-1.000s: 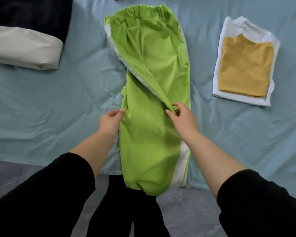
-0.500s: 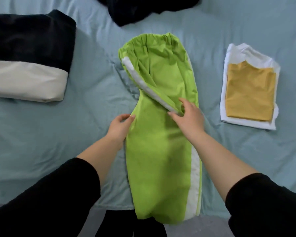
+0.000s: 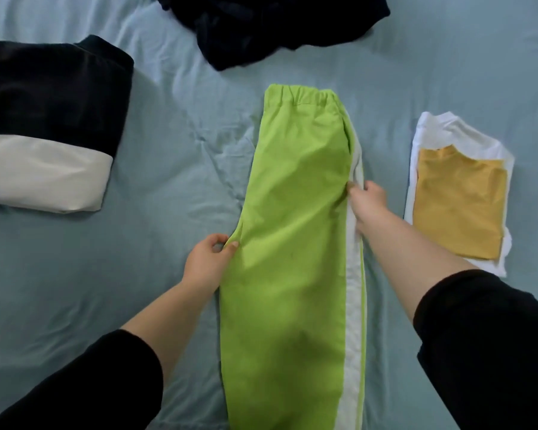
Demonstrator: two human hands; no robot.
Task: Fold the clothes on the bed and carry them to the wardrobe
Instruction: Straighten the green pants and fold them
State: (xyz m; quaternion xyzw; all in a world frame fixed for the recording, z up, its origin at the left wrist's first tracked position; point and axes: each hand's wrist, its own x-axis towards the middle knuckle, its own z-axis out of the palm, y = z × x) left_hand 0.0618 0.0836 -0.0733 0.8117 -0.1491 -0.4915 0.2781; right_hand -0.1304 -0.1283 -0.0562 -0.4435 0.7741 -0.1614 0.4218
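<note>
On the bed [image 3: 168, 187], squaring lengthwise-folded green trousers [image 3: 292, 243], left edge pinched by left hand [image 3: 207, 266], right edge by right hand [image 3: 367, 204]; next likely needs near end lifted to waistband [image 3: 302, 96].

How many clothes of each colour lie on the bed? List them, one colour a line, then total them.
Green: 1, the trousers, gripped by the left hand and right hand.
Black and cream: 1, the folded bundle.
Black: 1, the crumpled heap.
Yellow: 1, the folded shirt.
White: 1, the folded top under it.
Total: 5.
</note>
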